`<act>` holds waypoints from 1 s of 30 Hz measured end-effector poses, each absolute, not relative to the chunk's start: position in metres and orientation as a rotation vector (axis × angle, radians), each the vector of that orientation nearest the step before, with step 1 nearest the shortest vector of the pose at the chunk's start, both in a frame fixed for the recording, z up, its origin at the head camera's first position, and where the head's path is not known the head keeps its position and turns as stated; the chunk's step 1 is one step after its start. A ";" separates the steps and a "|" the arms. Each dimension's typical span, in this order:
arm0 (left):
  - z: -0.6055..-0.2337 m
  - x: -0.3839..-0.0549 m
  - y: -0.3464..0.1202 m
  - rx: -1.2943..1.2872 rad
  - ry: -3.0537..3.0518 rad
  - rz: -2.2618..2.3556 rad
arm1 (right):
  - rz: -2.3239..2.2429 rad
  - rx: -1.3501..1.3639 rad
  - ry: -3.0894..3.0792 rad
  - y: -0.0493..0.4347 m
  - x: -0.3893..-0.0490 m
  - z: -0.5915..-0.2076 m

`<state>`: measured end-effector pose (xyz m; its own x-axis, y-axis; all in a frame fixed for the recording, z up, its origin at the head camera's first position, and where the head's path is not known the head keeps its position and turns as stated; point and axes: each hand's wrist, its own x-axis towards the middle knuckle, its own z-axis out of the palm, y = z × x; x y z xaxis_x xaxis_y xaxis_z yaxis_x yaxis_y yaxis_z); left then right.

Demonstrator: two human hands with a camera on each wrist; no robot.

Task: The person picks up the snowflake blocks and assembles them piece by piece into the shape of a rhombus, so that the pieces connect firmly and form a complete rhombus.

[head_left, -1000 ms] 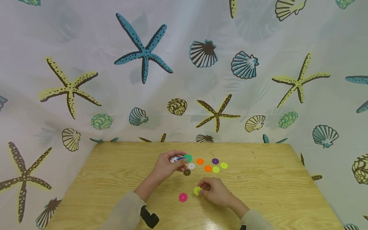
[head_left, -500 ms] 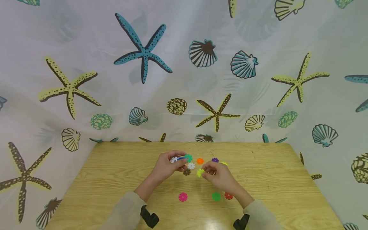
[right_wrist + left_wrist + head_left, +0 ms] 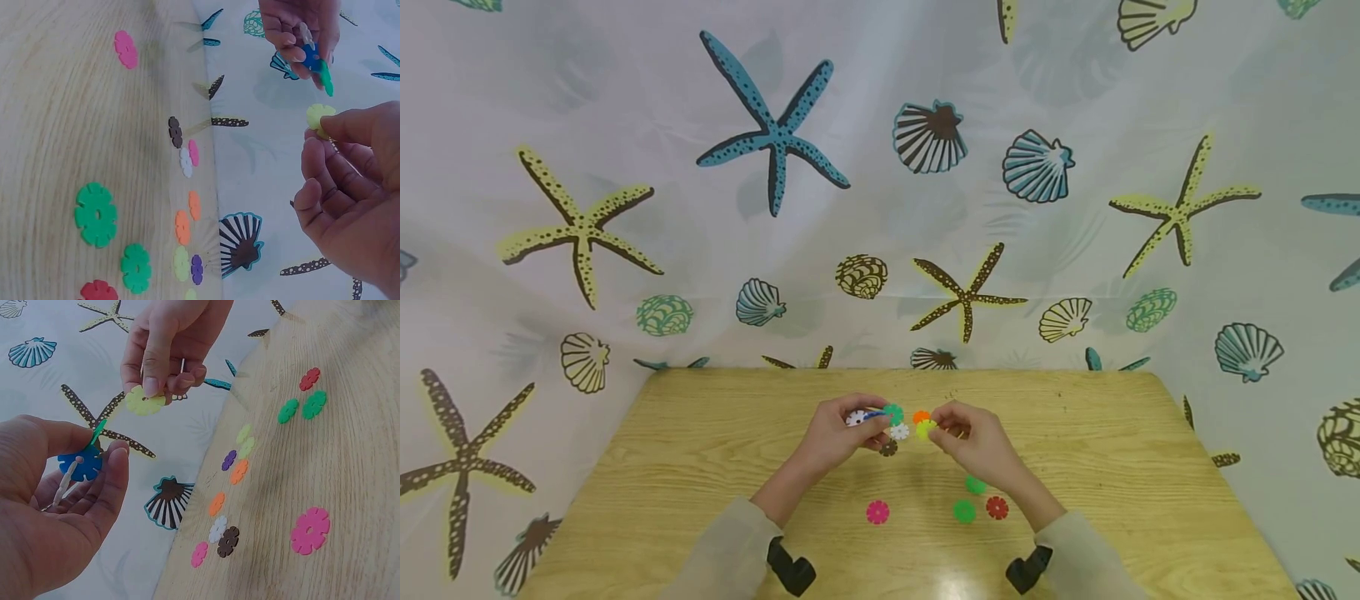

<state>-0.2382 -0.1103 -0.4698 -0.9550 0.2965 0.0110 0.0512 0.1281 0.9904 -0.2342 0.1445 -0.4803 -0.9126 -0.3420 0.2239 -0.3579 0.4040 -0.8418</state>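
In the head view my left hand (image 3: 831, 433) holds a small chain of notched plastic flower discs: a white disc (image 3: 855, 418), a blue disc (image 3: 81, 464) and a green disc (image 3: 892, 414). The blue one, seen face-on in the left wrist view, joins the other two, which stand edge-on. My right hand (image 3: 983, 443) pinches a yellow disc (image 3: 320, 117) between thumb and fingers. Both hands are raised above the table, and a small gap separates the yellow disc from the green one. Part of the chain is hidden behind the left fingers.
Loose flower discs lie on the wooden table (image 3: 700, 492): a large pink one (image 3: 310, 531), a brown one (image 3: 229, 542), a white one (image 3: 217, 529), a red one (image 3: 997, 507), two green ones and several others. A patterned curtain (image 3: 865, 183) surrounds the table's back and sides.
My right hand has carried the yellow disc away from the table's near part, forward toward the left hand. Green and red discs beneath it have come into view. The left hand stays nearly still.
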 end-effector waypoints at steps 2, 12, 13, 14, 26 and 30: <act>-0.470 -0.238 -0.110 0.356 2.209 1.925 | 1.592 0.647 -2.610 0.144 -0.235 -0.478; -0.470 -0.236 -0.109 0.375 2.197 1.921 | 1.622 0.650 -2.586 0.141 -0.235 -0.470; -0.470 -0.236 -0.109 0.375 2.197 1.920 | 1.619 0.650 -2.585 0.141 -0.235 -0.470; -0.470 -0.236 -0.109 0.374 2.195 1.920 | 1.614 0.651 -2.585 0.141 -0.236 -0.469; -0.468 -0.235 -0.108 0.383 2.153 1.930 | 1.555 0.683 -2.596 0.139 -0.237 -0.466; -0.467 -0.235 -0.107 0.400 2.124 1.937 | 1.545 0.693 -2.599 0.138 -0.236 -0.464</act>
